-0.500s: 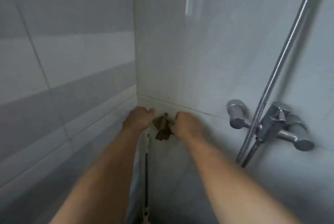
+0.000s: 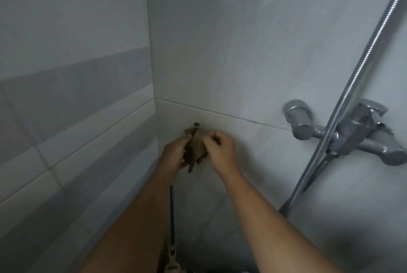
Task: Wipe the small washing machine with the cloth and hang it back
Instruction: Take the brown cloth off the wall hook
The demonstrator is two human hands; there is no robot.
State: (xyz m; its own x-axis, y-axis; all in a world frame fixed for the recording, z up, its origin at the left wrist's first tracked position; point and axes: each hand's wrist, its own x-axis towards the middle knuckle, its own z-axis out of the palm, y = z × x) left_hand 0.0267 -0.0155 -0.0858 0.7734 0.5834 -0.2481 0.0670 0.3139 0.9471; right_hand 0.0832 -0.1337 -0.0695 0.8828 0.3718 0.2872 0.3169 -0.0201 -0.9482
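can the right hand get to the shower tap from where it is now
Probably yes. The right hand is at the cloth by the hook, and only bare tiled wall lies between it and the shower tap.

Brownish-tan cloth [image 2: 197,143], plain, no print, darker brown in its lower folds. Small black hook [image 2: 196,124] above it. Pale grey tiles [image 2: 220,52] ahead; the side wall [image 2: 66,74] runs in light and darker grey bands. Shiny silver tap [image 2: 352,134] and hose [image 2: 363,70].
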